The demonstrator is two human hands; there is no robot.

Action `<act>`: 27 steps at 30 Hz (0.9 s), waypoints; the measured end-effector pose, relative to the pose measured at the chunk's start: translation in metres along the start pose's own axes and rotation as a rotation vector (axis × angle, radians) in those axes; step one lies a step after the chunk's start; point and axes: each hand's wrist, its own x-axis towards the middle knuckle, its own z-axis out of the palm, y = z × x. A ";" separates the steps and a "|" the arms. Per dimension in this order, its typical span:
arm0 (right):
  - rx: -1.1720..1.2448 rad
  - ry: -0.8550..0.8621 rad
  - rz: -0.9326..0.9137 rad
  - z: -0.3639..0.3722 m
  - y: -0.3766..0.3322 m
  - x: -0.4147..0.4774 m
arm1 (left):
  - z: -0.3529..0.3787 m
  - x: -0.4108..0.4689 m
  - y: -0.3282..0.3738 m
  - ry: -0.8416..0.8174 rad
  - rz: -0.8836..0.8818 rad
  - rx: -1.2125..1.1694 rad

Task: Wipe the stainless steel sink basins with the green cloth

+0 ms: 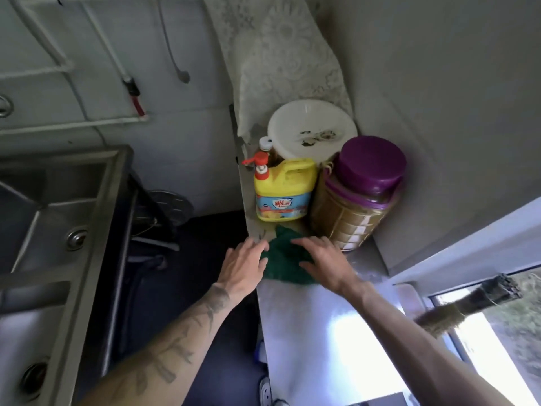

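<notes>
Our view is tilted, and much of it is cut off or dim. The stainless steel sink (63,218) runs off the left edge of the frame, so we see only part of its two basins, each with a round drain; the nearer basin at lower left is washed out by glare. The gap between the sink and the surface (322,332) is dark, and we cannot make out what lies there beyond a round grey shape. At lower right, bright light from a window bleaches the surface, and a blurred brush (468,303) crosses the window.

The green cloth (285,260) lies crumpled on the surface just below centre frame, its lower corners hidden under our hands. Our left hand (244,266) rests flat with fingers spread at the cloth's left edge, gripping nothing. Our right hand (325,263) lies open, palm down, on the cloth's right side, fingers extended rather than curled around it.

Just above the cloth stand a yellow detergent jug (282,191) with a red pump, its contents unseen, and a clear jar (355,200) with a purple lid, holding something brownish that we cannot identify. A small white-capped bottle (268,148) is mostly hidden behind the jug, beside a stained white round lid (311,130).
</notes>
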 end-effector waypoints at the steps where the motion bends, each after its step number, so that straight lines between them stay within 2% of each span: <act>1: -0.020 0.028 0.027 0.008 0.009 -0.006 | 0.010 -0.002 -0.001 0.019 -0.012 0.011; 6: 0.054 0.052 0.025 0.036 0.029 -0.013 | 0.047 -0.004 0.003 0.012 0.052 0.111; 11: -0.099 0.029 -0.026 0.072 0.031 -0.019 | 0.076 -0.011 0.005 -0.017 0.042 0.245; 17: -0.109 0.094 -0.017 0.077 0.035 0.008 | 0.086 0.008 0.005 0.067 -0.009 0.187; 21: -0.143 0.041 -0.006 0.066 0.034 0.010 | 0.080 0.013 0.006 -0.017 -0.046 0.193; 27: -0.084 -0.073 0.054 0.017 0.005 0.019 | 0.034 0.003 0.008 -0.133 -0.113 0.034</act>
